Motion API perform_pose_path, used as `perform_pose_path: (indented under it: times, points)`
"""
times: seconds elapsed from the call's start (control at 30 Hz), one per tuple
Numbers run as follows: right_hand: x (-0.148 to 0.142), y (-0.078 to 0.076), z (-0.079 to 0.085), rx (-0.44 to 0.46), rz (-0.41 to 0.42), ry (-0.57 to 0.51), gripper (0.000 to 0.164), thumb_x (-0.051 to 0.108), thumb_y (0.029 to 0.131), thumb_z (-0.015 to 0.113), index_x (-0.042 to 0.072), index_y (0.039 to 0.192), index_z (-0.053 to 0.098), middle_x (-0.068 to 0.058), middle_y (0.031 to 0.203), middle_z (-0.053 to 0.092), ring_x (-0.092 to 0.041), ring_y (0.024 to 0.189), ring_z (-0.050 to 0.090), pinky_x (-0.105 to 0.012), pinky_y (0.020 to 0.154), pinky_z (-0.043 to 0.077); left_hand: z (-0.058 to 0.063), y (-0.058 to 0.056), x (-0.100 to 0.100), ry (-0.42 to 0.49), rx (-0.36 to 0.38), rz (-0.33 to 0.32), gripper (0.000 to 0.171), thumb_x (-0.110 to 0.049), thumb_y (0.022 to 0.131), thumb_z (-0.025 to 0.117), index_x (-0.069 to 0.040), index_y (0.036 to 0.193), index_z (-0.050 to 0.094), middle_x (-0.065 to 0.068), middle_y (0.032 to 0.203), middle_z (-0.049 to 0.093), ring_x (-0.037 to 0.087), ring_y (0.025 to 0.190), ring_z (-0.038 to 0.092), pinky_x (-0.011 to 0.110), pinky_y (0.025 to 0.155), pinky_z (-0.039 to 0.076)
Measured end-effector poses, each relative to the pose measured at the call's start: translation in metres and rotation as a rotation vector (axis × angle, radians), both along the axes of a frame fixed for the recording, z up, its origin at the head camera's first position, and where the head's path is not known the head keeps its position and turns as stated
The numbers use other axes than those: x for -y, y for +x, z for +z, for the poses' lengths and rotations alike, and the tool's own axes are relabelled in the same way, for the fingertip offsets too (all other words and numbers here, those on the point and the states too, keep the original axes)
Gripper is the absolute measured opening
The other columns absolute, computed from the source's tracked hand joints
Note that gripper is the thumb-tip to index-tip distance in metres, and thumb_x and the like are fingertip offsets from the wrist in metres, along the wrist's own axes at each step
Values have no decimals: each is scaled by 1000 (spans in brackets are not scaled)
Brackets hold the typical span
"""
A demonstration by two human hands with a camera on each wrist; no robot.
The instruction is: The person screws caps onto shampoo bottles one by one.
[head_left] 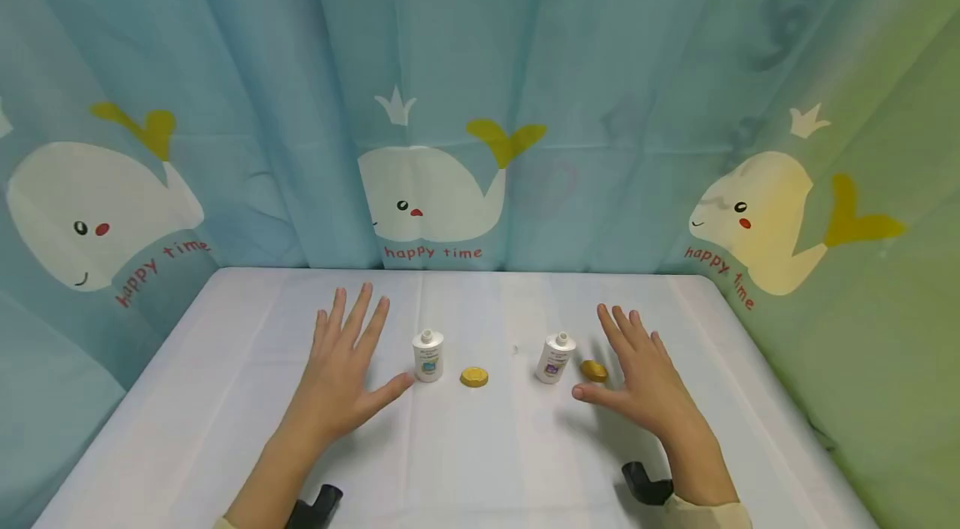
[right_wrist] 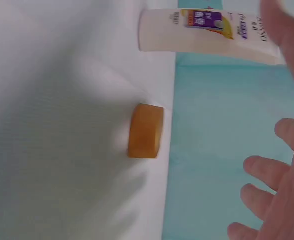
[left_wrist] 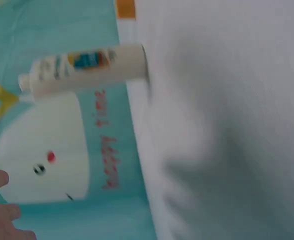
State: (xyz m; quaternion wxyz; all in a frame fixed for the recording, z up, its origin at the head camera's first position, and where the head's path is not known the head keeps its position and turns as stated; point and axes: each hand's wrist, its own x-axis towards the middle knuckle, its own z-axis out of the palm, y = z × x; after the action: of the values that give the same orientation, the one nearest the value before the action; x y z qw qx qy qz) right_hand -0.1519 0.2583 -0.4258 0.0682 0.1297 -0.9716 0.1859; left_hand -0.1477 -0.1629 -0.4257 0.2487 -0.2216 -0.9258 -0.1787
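Note:
My left hand (head_left: 339, 375) hovers over the table with its fingers spread, holding nothing. Just right of its thumb stands a small white bottle (head_left: 428, 356) with a blue picture on its label, uncapped at the top. A gold-coloured cap (head_left: 474, 377) lies on the cloth to that bottle's right. My right hand (head_left: 643, 375), also spread and holding nothing, is beside a second white bottle (head_left: 555, 358) with a purple label. Another gold cap (head_left: 594, 371) lies between that bottle and my right fingers. In the right wrist view this cap (right_wrist: 146, 131) looks orange and blocky.
A white cloth covers the table (head_left: 495, 462). Behind it hangs a blue-green curtain (head_left: 600, 96) printed with white whales. Black curved pieces (head_left: 647, 485) sit by both wrists.

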Motion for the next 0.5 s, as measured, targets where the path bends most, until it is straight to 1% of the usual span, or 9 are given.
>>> perform_pose_path:
  times: [0.1,0.2,0.27,0.4,0.5]
  points:
    - [-2,2,-5,1,5,13,113,60,73,81,19,160,22,-22,160,28,-48,147,21,-67,113,22,2,8,-17,21,-45,-74,94,-68,88,58,-12,157,29,11,166,18,44,152,8,72,112,17]
    - [-2,4,-7,-3,13,16,105,50,75,84,18,158,28,-21,158,34,-48,142,32,-66,109,32,3,17,-36,59,-65,-161,89,-69,91,51,-13,157,30,9,166,20,42,152,11,70,113,18]
    - [-2,4,-8,2,17,9,102,47,75,84,18,157,31,-19,156,38,-46,139,38,-65,105,37,3,22,-50,84,-78,-215,87,-68,92,51,-14,157,31,9,165,22,42,151,13,68,114,20]
    - [1,2,-8,28,19,-4,97,44,76,84,19,156,35,-19,152,43,-44,135,44,-64,101,42,2,27,-74,99,-65,-293,85,-63,92,57,-16,158,29,8,164,24,39,152,16,65,114,25]
    - [2,-1,-9,50,10,-6,93,41,77,85,19,154,38,-17,150,47,-43,133,47,-62,101,43,0,28,-90,114,-3,-340,86,-60,91,61,-19,159,27,4,165,23,36,152,16,62,112,31]
